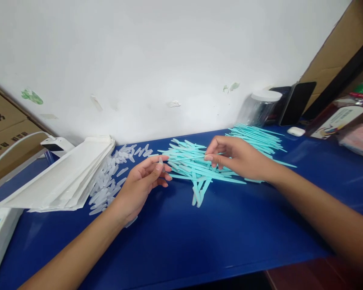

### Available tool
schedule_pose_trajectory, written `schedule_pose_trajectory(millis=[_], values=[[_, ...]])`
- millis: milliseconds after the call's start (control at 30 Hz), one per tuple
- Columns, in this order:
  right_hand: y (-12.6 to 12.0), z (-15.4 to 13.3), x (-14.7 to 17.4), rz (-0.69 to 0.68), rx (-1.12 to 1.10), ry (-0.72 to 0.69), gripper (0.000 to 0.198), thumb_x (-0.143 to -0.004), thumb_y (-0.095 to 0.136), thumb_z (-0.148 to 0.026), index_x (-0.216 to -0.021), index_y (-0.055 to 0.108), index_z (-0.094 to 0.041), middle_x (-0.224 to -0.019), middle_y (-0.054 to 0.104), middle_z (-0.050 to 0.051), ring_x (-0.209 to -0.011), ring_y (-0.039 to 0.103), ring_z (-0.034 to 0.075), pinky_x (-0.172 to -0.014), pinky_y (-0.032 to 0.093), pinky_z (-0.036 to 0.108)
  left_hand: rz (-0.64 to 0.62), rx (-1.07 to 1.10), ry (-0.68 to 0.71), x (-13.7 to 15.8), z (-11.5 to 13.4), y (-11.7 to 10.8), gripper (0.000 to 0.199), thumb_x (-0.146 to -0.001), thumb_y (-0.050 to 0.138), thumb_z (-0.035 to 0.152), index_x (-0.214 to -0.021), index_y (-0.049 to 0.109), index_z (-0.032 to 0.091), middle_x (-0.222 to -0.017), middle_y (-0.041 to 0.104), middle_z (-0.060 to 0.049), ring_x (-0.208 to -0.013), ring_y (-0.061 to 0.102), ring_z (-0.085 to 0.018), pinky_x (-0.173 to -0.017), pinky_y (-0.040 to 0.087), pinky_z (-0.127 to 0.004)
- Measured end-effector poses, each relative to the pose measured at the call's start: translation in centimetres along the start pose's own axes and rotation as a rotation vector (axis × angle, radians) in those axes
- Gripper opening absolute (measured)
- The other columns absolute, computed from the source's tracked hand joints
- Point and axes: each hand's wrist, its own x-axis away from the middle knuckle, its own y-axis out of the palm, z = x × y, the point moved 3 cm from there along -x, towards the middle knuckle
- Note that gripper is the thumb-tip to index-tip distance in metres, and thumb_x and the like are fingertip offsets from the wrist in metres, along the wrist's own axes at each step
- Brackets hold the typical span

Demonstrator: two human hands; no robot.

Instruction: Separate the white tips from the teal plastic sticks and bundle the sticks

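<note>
My left hand [143, 181] pinches a small translucent plastic cap [161, 160] between thumb and fingers. Opposite it, my right hand [237, 156] has thumb and forefinger closed on the end of a slim turquoise eyebrow razor [187, 158], which points left toward the cap. Cap and razor look apart. Beneath both hands lies a loose pile of turquoise razors [199, 173], several pointing toward the front. Left of my left hand, many clear caps [104, 187] are heaped, and one is partly hidden under that wrist.
White paper sleeves [69, 173] are stacked at left, near a white device with a cable [57, 146]. More turquoise razors [254, 139] lie at back right, before a lidded clear jar [260, 106], a dark phone [298, 102] and a bottle [339, 117]. A wall borders the blue table [181, 241].
</note>
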Motion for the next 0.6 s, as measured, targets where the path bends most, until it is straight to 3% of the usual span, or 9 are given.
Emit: schedule_pose_trajectory(millis=[100, 267, 433, 600], values=[[0.20, -0.20, 0.00, 0.037, -0.064, 0.016, 0.028, -0.089, 0.086, -0.045, -0.092, 0.070, -0.022, -0.090, 0.075, 0.004, -0.075, 0.075, 0.022, -0.062, 0.062, 0.034, 0.046, 0.023, -0.004, -0.05, 0.27, -0.05, 0.032, -0.096, 0.080, 0.044, -0.112, 0.070, 0.018, -0.118, 0.079, -0.011, -0.100, 0.077, -0.023, -0.082, 0.063, -0.034], [0.67, -0.24, -0.07, 0.087, -0.102, 0.022, 0.030, -0.086, 0.088, -0.046, -0.096, 0.074, -0.022, -0.071, 0.072, 0.001, -0.070, 0.076, 0.023, -0.059, 0.061, 0.032, 0.085, 0.019, 0.018, -0.17, 0.44, -0.22, 0.034, -0.095, 0.081, 0.046, -0.107, 0.064, 0.019, -0.138, 0.076, -0.015, -0.108, 0.079, -0.027, -0.084, 0.066, -0.036], [0.82, -0.65, -0.04, 0.182, -0.091, -0.031, 0.038, -0.086, 0.088, -0.049, -0.107, 0.077, -0.019, -0.092, 0.078, 0.006, -0.068, 0.076, 0.021, -0.055, 0.062, 0.032, 0.063, -0.025, 0.045, -0.07, -0.03, -0.06, 0.036, -0.094, 0.082, 0.048, -0.107, 0.064, 0.019, -0.131, 0.079, -0.014, -0.110, 0.080, -0.028, -0.083, 0.068, -0.036], [0.84, -1.03, 0.06, 0.211, -0.103, 0.003, 0.040, -0.086, 0.088, -0.051, -0.104, 0.079, -0.017, -0.069, 0.074, 0.003, -0.059, 0.072, 0.019, -0.051, 0.060, 0.030, 0.065, -0.035, 0.030, 0.14, -0.12, -0.04, 0.034, -0.094, 0.083, 0.046, -0.105, 0.067, 0.019, -0.115, 0.084, -0.011, -0.112, 0.080, -0.027, -0.083, 0.068, -0.033]])
